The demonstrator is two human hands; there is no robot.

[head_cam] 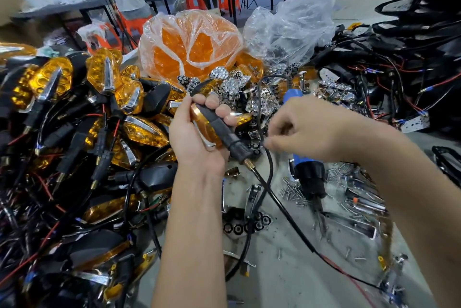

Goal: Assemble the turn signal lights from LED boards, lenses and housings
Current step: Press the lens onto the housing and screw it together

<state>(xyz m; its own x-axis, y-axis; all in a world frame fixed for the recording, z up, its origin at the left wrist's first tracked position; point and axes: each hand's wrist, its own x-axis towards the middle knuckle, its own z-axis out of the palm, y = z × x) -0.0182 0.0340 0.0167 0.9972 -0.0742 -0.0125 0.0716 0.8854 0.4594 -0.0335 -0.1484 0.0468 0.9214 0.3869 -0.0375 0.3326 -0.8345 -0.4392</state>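
The turn signal light lies gripped in the left hand above the bench, stalk toward the right hand. That hand pinches something blurred beside it, perhaps its wire.

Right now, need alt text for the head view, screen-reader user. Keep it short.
A person's left hand grips a turn signal light with an amber lens and black stem, while the right hand pinches something small, blurred, beside it. Finished amber lights are piled at left, and loose screws and a blue-handled tool lie at right.
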